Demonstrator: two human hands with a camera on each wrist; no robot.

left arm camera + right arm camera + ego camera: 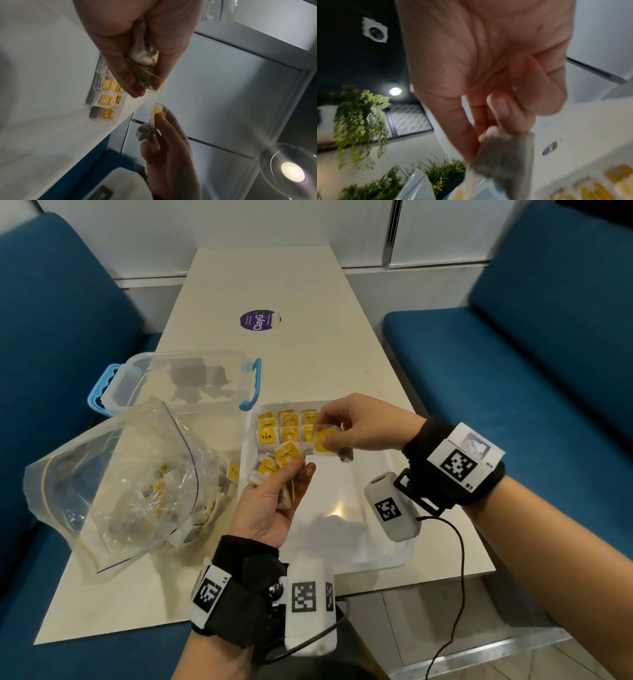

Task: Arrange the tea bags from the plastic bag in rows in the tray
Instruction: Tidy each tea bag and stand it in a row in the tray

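So, R hand (356, 422) hangs over the far part of the white tray (387, 549), thumb and fingertips pinching one tea bag (325, 441) by its yellow tag, w/ the grey pouch hanging off to the side; in the L wrist view the same bag (155, 119) dangles from those fingers (164, 129), and the R wrist view shows the pouch (505, 155) close up, blurred. L hand (274, 505) is palm up above the tray's left edge, fingers curled round a small bunch of tea bags (281, 463), yellow tags poking out past the fingertips. Hands are near each other, not touching.

Inside the tray, at the far-left corner, laid tea bags (287, 426) sit in rows, approx three across, tags up, one reading TEA; exact count can't be told as the R hand covers part. The near half of the tray shows bare white bottom w/ a light reflection.

Plastic bag (116, 484), clear zip type, lies open on the tabletop's (301, 289) left side just beside the tray, more tea bags inside and spilling at its mouth. Behind it, near the left edge, a clear box w/ blue handles (178, 385). Further back, mid-tabletop, a round purple sticker (258, 320). Blue seats (513, 371) flank both sides.
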